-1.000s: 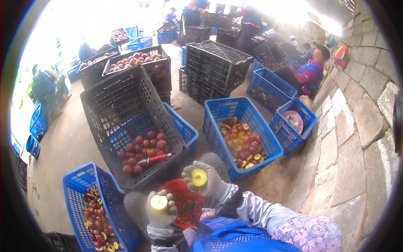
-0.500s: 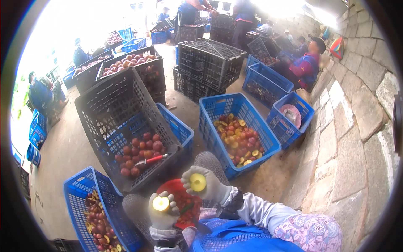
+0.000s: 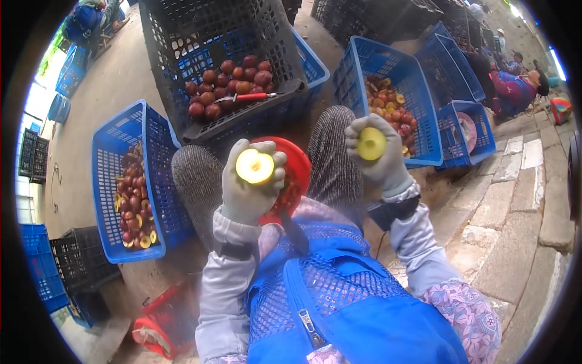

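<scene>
My left hand (image 3: 245, 197), in a pale glove, holds a halved plum (image 3: 254, 166) with its bright yellow cut face up. In my gloved right hand (image 3: 387, 165) is another plum half (image 3: 371, 144), its cut side showing a hollow in the middle. A red basin (image 3: 302, 159) sits between my knees, partly behind my left hand, with reddish bits inside. To the right of my right hand stands a blue crate (image 3: 429, 115) of cut plums (image 3: 393, 110). Whole dark red plums (image 3: 227, 85) lie in a tilted black crate (image 3: 160, 79) ahead.
A red-handled cutting tool (image 3: 245, 97) rests on the black crate's near edge. At left, a blue crate (image 3: 109, 176) holds whole and cut plums (image 3: 134, 206). A red container (image 3: 167, 321) stands low left. Another person (image 3: 515, 85) sits far right beside the stone wall (image 3: 521, 230).
The view has tipped downward, so the crates appear higher. My hands have moved apart, the right one toward the blue crate on the right. Each still holds its plum half.
</scene>
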A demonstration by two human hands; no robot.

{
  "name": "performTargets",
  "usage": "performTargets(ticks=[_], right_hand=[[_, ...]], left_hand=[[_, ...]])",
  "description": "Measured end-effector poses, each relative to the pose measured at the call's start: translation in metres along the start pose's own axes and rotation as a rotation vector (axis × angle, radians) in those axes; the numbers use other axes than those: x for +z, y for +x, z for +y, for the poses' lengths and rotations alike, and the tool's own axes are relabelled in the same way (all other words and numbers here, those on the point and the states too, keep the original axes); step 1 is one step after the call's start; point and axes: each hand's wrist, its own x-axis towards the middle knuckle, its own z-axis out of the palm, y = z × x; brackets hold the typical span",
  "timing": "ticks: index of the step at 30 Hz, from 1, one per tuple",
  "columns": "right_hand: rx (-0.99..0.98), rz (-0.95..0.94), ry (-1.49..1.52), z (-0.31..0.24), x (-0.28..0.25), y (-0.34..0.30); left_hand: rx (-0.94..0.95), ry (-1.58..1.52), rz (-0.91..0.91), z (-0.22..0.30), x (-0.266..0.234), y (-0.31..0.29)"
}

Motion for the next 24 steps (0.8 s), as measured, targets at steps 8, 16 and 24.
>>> performTargets(ticks=[8, 16, 24], right_hand=[[0.015, 0.004, 0.175, -0.038, -0.032, -0.008], [-0.377, -0.133, -0.704, -0.007, 0.024, -0.009], [-0.555, -0.528, -1.651, 0.058, 0.052, 0.001]], left_hand=[[-0.081, 0.006, 0.088, -0.008, -0.001, 0.001], [-0.140, -0.080, -0.039, -0.037, 0.014, 0.020], [0.048, 0.056, 0.089, -0.055, 0.000, 0.009]])
